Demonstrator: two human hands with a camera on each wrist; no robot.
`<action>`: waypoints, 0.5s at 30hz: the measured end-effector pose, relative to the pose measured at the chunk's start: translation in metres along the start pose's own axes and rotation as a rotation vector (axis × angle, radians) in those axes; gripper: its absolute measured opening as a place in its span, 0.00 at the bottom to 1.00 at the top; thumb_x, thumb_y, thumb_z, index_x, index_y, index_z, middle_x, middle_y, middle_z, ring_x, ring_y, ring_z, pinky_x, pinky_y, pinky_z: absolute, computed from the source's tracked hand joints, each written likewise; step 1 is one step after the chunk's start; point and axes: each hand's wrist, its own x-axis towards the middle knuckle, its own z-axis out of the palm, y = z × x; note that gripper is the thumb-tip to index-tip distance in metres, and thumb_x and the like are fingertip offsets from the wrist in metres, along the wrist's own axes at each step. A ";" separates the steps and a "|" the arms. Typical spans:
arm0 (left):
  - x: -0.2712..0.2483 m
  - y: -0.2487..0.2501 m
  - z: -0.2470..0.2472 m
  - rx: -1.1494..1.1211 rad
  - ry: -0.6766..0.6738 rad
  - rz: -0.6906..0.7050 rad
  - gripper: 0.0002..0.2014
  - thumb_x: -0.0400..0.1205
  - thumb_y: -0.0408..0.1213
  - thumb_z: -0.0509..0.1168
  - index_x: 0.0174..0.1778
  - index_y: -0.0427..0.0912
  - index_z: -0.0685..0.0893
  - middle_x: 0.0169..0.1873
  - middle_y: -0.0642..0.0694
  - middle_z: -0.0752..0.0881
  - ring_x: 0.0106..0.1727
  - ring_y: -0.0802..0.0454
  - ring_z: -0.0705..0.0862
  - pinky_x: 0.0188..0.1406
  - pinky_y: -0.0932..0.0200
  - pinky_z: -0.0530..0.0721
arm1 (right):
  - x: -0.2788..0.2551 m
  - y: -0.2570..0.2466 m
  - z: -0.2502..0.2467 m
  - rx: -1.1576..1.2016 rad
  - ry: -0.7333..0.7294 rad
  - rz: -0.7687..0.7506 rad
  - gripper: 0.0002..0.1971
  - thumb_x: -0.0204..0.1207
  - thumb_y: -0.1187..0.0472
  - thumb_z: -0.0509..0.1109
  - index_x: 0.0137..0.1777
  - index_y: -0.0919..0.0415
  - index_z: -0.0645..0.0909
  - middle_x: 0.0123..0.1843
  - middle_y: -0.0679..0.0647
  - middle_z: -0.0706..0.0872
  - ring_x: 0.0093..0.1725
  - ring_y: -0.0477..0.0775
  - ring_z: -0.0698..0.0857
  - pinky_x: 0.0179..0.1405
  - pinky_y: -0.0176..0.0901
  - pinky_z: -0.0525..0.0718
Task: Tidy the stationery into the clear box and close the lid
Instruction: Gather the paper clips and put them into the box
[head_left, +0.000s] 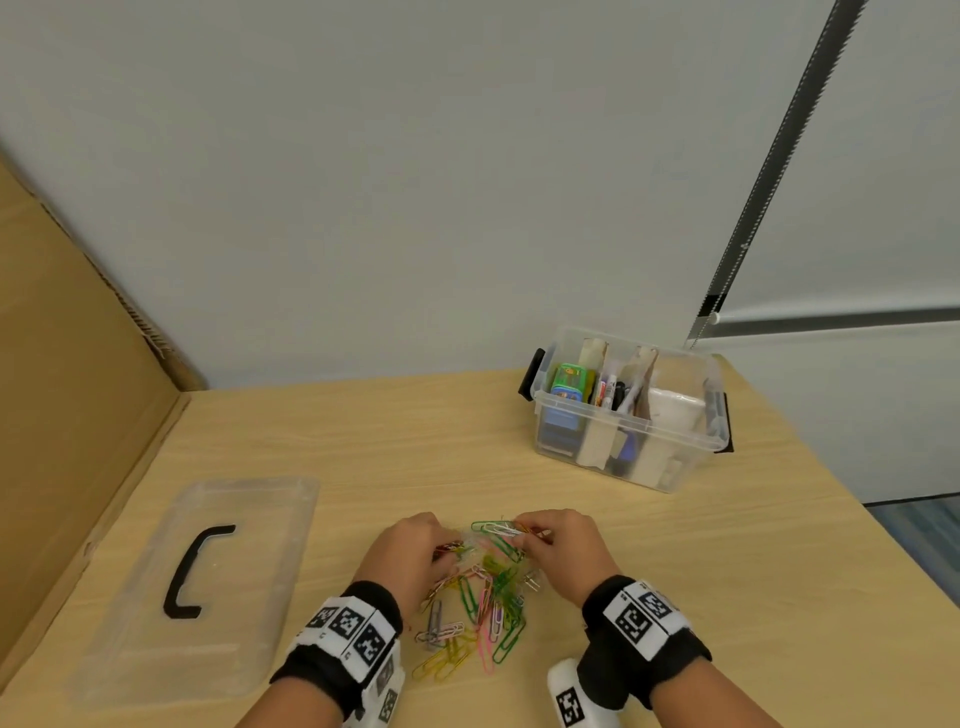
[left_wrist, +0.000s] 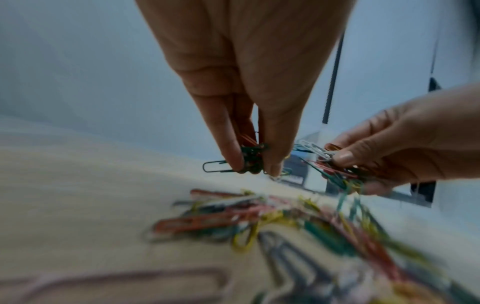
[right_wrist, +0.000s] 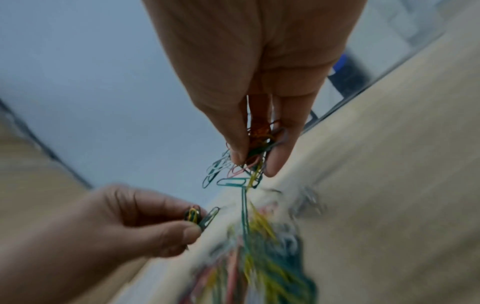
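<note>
Wood-grain table (head_left: 675, 597): both hands' fingers (left_wrist: 231, 152) pinch tangled, glossy wire paper clips (head_left: 483, 608).

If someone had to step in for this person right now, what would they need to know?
Left hand: pinches a small bunch of paper clips.
Right hand: pinches a bigger bunch, some dangling toward the table.
Loose clips: many on the table between the wrists.
Clear box: far right of the table, open, already holding other stationery.
Lid: flat on the table at left.
Done: other stationery boxed.
Left: carry the held clips to the box, gather the rest, fit the lid.
</note>
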 end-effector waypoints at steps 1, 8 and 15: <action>0.000 0.001 -0.002 -0.030 0.044 -0.002 0.14 0.83 0.45 0.63 0.64 0.55 0.84 0.52 0.50 0.85 0.52 0.53 0.83 0.51 0.62 0.80 | -0.001 0.000 -0.008 0.074 0.009 0.019 0.11 0.76 0.63 0.72 0.57 0.58 0.88 0.50 0.53 0.91 0.47 0.48 0.88 0.55 0.41 0.86; 0.009 0.010 -0.020 -0.145 0.224 -0.048 0.11 0.80 0.43 0.69 0.57 0.51 0.89 0.47 0.53 0.87 0.47 0.58 0.84 0.48 0.64 0.81 | -0.011 -0.023 -0.087 0.503 0.007 0.038 0.10 0.76 0.70 0.71 0.48 0.53 0.86 0.47 0.60 0.88 0.41 0.54 0.88 0.42 0.38 0.89; 0.017 0.027 -0.020 -0.151 0.245 -0.116 0.11 0.79 0.42 0.69 0.57 0.50 0.89 0.47 0.53 0.88 0.44 0.60 0.82 0.41 0.70 0.74 | 0.001 -0.029 -0.181 0.589 0.158 -0.016 0.10 0.74 0.72 0.71 0.53 0.62 0.86 0.43 0.58 0.90 0.36 0.46 0.89 0.37 0.32 0.88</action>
